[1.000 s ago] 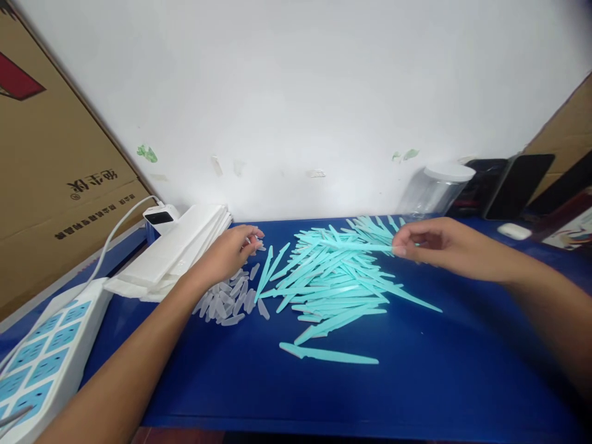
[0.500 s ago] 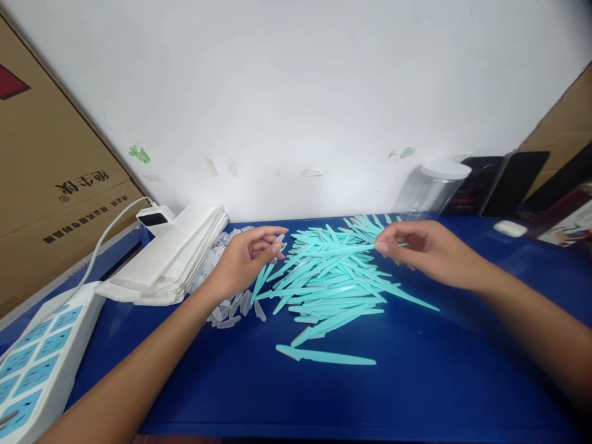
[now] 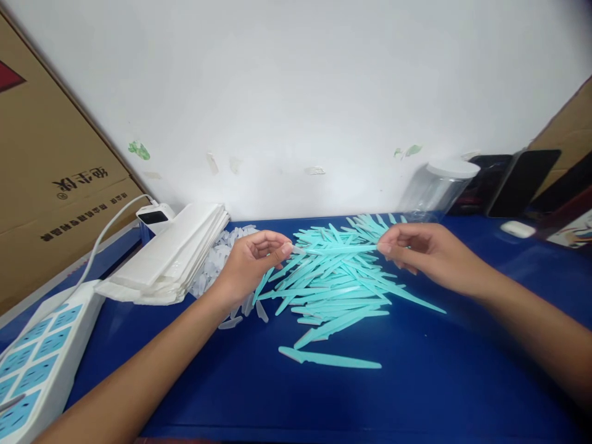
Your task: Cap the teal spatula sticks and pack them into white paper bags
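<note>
My right hand (image 3: 411, 250) pinches the handle end of a turquoise eyebrow razor (image 3: 345, 250), held level above a heap of the same razors (image 3: 337, 290). Between the thumb and fingertips of my left hand (image 3: 261, 256) is a small translucent blade cap (image 3: 297, 249). The cap meets the razor's left end; whether it sits over the blade I cannot tell. Partly behind my left hand lies a pile of loose translucent caps (image 3: 215, 259). A single razor (image 3: 330, 357) lies apart, nearer the table's front edge.
White paper sleeves (image 3: 171, 253) are stacked at the left, beside a small white device (image 3: 155, 216) on a cable. A power strip (image 3: 46, 351) lies front left. Along the back right stand a clear jar (image 3: 435, 191) and a dark phone (image 3: 525, 182), near a white case (image 3: 518, 229).
My left hand has moved right, bringing the cap from a short distance away up to the razor's end. My right hand has stayed nearly in place, still pinching the razor.
</note>
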The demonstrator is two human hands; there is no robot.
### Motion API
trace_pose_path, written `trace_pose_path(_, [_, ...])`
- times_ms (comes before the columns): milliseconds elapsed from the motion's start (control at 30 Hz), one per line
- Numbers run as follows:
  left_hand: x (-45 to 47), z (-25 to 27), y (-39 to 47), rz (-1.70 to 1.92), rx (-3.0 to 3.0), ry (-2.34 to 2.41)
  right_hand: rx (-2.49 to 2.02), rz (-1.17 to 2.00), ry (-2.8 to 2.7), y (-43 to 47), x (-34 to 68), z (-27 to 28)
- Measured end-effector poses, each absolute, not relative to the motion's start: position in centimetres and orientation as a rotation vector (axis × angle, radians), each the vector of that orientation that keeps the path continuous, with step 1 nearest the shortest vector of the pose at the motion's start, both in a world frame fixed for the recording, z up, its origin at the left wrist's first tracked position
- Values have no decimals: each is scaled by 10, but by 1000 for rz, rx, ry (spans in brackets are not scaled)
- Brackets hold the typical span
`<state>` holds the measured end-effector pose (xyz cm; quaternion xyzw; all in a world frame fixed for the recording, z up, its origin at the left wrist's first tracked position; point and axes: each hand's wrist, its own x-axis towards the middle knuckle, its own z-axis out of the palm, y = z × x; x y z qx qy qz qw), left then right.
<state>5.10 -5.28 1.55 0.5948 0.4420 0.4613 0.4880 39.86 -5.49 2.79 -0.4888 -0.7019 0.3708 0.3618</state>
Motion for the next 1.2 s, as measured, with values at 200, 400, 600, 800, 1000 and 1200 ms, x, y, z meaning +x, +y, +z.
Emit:
trace_pose_path(200, [53,15,-55,1144,1366,1120,-1248,991,-1779,-55,401,27])
trace_pose_path(400, [53,16,-55,1187,1427,1108,-1244,1011,-1727,-52,403,23])
trace_pose_path(600, [53,17,-57,1155,1447,1125,-1251,959,-1681,-51,406,20])
trace_pose_path(800, [53,17,-58,1116,1437,1122,-1202,979,-1478,-51,403,25])
trace_pose_path(1000, [55,18,-58,1114,1428,1145,-1188,954,-1430,-53,402,27])
trace_pose_path(1200, [52,12,-56,1097,1432,1131,-1194,909,-1510,-55,401,28])
